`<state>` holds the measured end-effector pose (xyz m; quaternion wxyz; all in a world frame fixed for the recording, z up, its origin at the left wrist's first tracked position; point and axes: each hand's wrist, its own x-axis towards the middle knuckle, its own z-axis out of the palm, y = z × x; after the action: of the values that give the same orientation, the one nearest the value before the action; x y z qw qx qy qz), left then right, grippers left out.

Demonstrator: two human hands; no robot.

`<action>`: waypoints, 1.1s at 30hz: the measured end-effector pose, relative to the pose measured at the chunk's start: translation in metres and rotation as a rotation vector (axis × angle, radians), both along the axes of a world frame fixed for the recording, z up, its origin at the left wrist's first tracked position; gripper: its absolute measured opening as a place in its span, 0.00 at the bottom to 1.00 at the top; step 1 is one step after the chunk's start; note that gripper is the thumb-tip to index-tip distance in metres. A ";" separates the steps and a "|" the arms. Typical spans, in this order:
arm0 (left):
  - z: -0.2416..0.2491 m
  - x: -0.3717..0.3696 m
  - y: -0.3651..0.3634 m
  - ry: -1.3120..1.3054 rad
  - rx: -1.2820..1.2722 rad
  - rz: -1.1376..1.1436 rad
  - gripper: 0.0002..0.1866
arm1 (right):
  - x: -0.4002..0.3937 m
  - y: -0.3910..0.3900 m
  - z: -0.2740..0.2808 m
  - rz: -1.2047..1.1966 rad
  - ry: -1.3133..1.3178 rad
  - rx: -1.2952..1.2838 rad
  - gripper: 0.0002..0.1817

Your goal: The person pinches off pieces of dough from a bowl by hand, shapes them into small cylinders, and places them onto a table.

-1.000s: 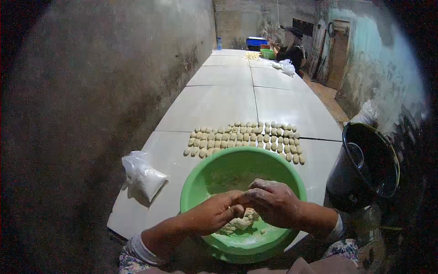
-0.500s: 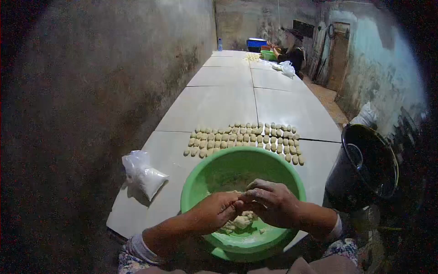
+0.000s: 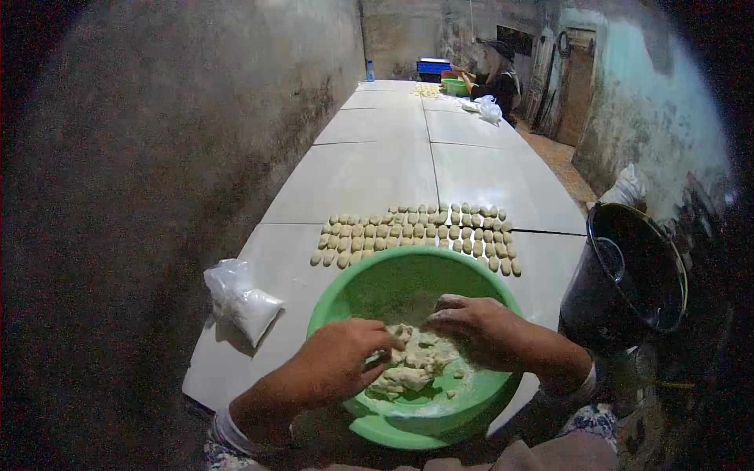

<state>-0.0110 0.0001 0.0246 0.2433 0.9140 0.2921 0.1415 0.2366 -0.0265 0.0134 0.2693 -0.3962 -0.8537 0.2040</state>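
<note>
A green plastic basin [image 3: 328, 304] stands in front of me with a lumpy mass of pale dough [image 3: 420, 361] and loose flour in it. My left hand [image 3: 345, 353] reaches over the basin's left side, its fingertips at the dough's edge and a gap between thumb and fingers. Above the right part of the dough, my right hand [image 3: 483, 330] is curled, with flour on its fingers. Whatever lies inside its grasp is hidden. Past the basin, small oval dough pieces [image 3: 407, 231] lie in several rows on the white tabletop [image 3: 369, 177].
A plastic bag of white powder [image 3: 247, 306] lies left of the basin. A black bucket [image 3: 593, 290] stands at the table's right. At the far end are a person [image 3: 503, 78], another green basin [image 3: 455, 86], a blue crate [image 3: 432, 69] and a bottle [image 3: 370, 71].
My hands were together above the dough and have moved apart. The left one has gone left to the dough's edge, and more of the dough shows between them.
</note>
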 end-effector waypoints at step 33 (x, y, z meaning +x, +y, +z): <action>-0.023 0.019 -0.002 -0.484 -0.984 -0.240 0.39 | -0.009 -0.004 0.004 -0.038 0.194 0.129 0.15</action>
<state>0.0085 -0.0017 0.0013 0.7155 0.6611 0.1535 0.1657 0.2276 -0.0307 0.0169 0.3794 -0.3726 -0.8274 0.1806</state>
